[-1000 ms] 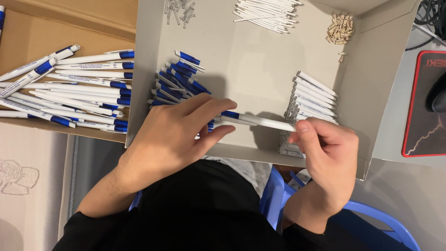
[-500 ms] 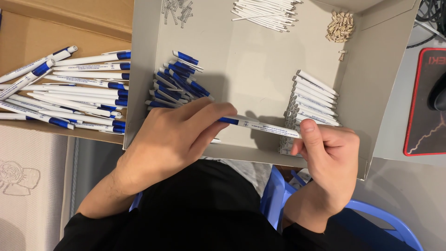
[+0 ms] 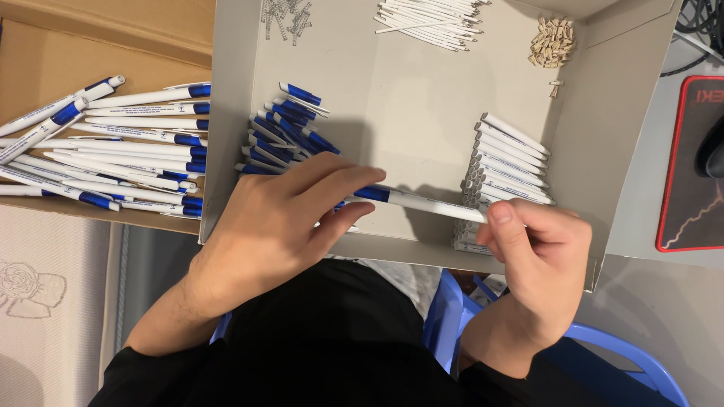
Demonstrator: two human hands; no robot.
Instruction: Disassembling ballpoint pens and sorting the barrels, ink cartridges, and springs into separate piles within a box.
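A shallow grey cardboard tray (image 3: 422,120) spreads out ahead of both hands, its bare floor open between them and the far wall. Beyond the left hand's outer side, a brown box (image 3: 53,68) holds finished white-and-blue pens (image 3: 113,151). The left hand (image 3: 279,218) pinches the blue end of a white pen (image 3: 422,202); the right hand (image 3: 539,252) grips its other end between thumb and fingers. The pen lies nearly level across the gap, blue end toward the left hand, just inside the tray's near edge. Blue caps (image 3: 283,132) pile just past the left fingers; white barrels (image 3: 509,162) stack just above the right hand. Thin refills (image 3: 430,15), springs (image 3: 286,15) and small tan tips (image 3: 550,41) lie along the far wall
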